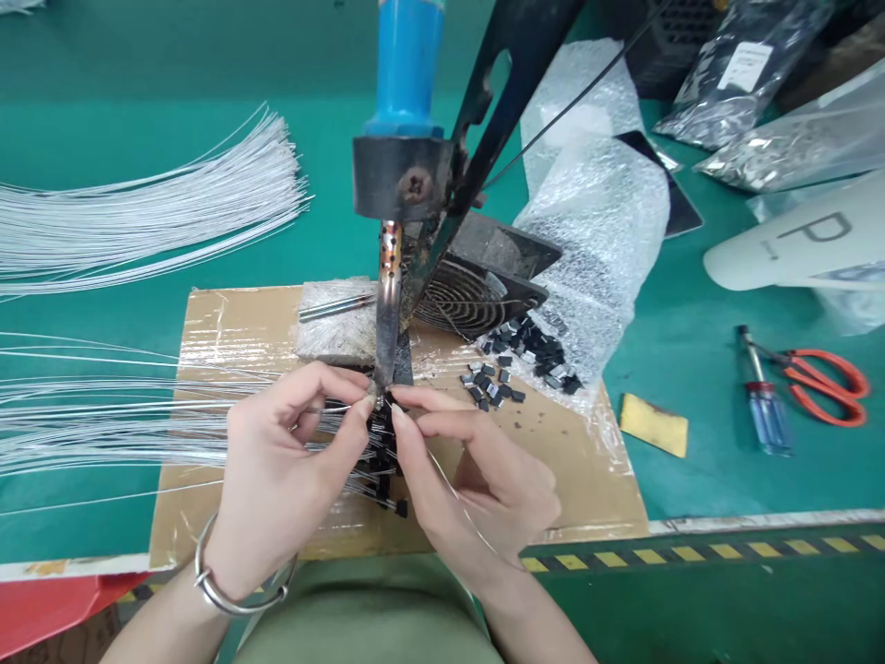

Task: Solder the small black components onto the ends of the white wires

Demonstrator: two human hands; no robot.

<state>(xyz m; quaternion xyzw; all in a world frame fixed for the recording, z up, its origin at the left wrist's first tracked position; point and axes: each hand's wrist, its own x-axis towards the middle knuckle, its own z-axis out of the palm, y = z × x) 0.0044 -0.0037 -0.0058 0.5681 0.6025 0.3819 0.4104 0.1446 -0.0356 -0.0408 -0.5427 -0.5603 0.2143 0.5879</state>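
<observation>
A soldering iron (388,304) with a blue handle hangs tip-down in a black stand. Just left of its tip, my left hand (297,452) pinches a thin white wire, its end hidden at the fingertips. My right hand (477,461) is closed around a thin solder wire (477,530) that trails across the palm, its fingertips just right of the tip. Under and between the hands lie several white wires (200,420) ending in small black connectors (399,508). Loose black connectors (536,350) are heaped to the right, beside a round fan (470,295).
A bundle of white wires (152,221) lies at the upper left. Cardboard (587,489) covers the front of the green table (698,350). Rightward are bubble wrap (601,231), a yellow sponge (654,424), a screwdriver (766,406), red-handled scissors (830,383) and bagged metal parts (781,152).
</observation>
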